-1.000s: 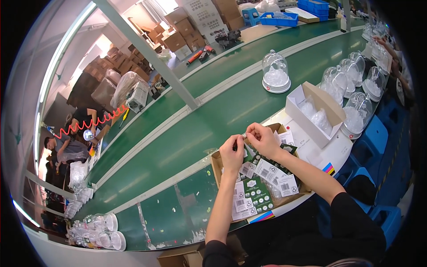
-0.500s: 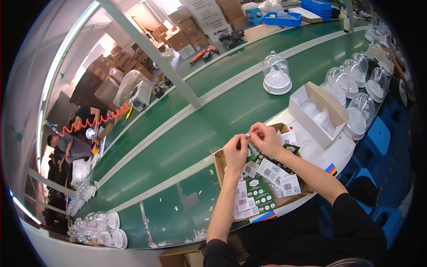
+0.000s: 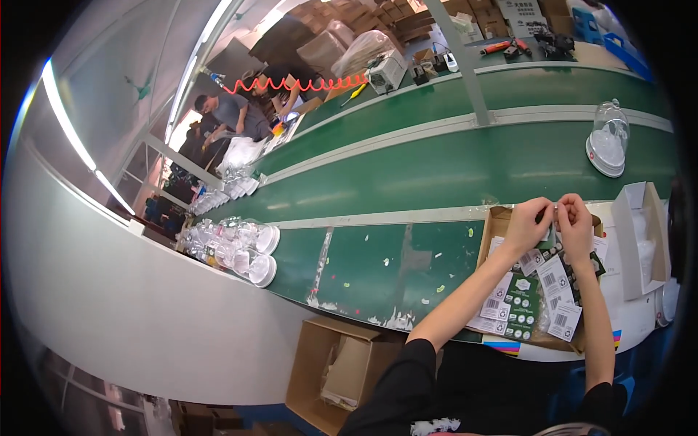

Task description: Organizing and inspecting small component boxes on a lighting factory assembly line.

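Above a shallow cardboard tray [image 3: 482, 247], my left hand [image 3: 529, 229] and my right hand [image 3: 574, 224] come close together with fingertips pinched. What lies between them is too small and hidden to make out. In the tray under my wrists lie green printed cards [image 3: 522, 296] and several white barcode labels [image 3: 564, 320], loosely overlapping. Clear plastic film shows among them. To the right of the tray stands an open white box [image 3: 627, 243] with clear bubbly wrapping inside.
A clear dome on a white base [image 3: 609, 138] stands on the green conveyor [image 3: 407, 171]. More domes [image 3: 254, 251] lie on their sides at the left. An open cardboard box [image 3: 309, 374] sits below the bench edge. Other people work at the far left beside a coiled red hose [image 3: 305, 86].
The view has swung left, so the tray and hands now appear farther right. Both hands stay pinched close together over the tray, and the cardboard box below has come more into view.
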Action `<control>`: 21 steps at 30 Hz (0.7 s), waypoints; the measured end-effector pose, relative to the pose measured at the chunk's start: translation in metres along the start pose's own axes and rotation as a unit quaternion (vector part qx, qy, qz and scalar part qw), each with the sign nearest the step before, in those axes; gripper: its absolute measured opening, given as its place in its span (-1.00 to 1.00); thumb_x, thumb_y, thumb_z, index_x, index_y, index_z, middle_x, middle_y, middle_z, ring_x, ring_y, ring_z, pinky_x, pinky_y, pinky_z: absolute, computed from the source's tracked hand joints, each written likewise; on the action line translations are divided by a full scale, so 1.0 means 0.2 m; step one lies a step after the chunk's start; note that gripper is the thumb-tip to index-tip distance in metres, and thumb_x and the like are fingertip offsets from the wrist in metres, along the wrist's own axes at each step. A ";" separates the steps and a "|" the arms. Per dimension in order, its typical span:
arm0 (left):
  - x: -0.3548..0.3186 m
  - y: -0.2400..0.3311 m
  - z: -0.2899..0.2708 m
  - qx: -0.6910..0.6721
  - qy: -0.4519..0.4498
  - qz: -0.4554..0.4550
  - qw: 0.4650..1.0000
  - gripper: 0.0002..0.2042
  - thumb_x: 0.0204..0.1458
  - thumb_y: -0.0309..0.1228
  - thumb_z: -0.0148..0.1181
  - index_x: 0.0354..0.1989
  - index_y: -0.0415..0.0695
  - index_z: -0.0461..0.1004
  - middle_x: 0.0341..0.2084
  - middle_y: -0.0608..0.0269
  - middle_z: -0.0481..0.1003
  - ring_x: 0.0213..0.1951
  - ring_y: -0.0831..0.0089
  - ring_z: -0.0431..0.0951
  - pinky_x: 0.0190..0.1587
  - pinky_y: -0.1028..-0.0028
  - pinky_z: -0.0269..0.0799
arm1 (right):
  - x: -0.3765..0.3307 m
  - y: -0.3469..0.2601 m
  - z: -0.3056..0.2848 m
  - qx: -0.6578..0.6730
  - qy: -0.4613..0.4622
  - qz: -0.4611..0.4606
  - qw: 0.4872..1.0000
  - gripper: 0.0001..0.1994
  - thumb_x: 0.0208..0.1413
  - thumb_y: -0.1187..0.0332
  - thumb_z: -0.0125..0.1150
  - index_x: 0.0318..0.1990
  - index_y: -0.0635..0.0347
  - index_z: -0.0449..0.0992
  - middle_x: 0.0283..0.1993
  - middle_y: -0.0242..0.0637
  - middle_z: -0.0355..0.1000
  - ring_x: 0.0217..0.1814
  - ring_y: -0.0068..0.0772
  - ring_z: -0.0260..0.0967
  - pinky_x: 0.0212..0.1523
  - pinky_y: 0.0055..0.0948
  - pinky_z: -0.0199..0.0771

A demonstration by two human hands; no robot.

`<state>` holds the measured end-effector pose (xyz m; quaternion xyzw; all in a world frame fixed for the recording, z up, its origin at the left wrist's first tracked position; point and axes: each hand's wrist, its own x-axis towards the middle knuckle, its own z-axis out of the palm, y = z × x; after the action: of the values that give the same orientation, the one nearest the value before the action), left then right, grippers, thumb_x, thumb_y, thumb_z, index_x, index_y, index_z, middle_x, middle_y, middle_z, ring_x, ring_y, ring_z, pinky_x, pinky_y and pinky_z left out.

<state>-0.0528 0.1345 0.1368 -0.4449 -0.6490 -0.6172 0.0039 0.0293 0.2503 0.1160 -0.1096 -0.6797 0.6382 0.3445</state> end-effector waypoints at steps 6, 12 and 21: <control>-0.01 0.01 -0.02 0.023 0.000 0.015 1.000 -0.89 0.06 -0.52 0.14 -0.40 -0.34 0.48 -0.58 0.03 0.48 -0.56 0.30 0.48 -0.47 0.40 0.35 | -0.01 0.01 0.02 0.018 0.001 0.026 1.000 -0.99 0.24 0.52 0.03 -0.24 0.24 0.37 -0.48 -0.52 0.30 -0.53 -0.81 0.18 -0.55 -0.75 0.17; -0.03 0.01 0.00 0.034 0.008 0.033 0.999 -0.91 0.07 -0.53 0.13 -0.40 -0.33 0.47 -0.58 0.05 0.48 -0.56 0.29 0.47 -0.46 0.40 0.35 | -0.02 0.00 0.03 0.020 -0.012 -0.005 1.000 -0.98 0.24 0.51 0.05 -0.24 0.26 0.36 -0.48 -0.51 0.30 -0.53 -0.79 0.19 -0.54 -0.75 0.18; -0.01 -0.01 -0.01 0.069 0.000 0.001 0.998 -0.90 0.09 -0.52 0.13 -0.32 -0.31 0.51 -0.52 0.06 0.53 -0.49 0.38 0.52 -0.40 0.45 0.41 | -0.01 -0.11 0.07 -0.043 0.027 -0.033 0.998 -0.97 0.18 0.53 0.10 -0.29 0.30 0.41 -0.47 -0.47 0.37 -0.47 -0.77 0.29 -0.49 -0.72 0.31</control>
<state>-0.0532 0.1325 0.1352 -0.4439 -0.6894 -0.5714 0.0351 0.0282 0.2347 0.1363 -0.1184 -0.7002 0.5936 0.3787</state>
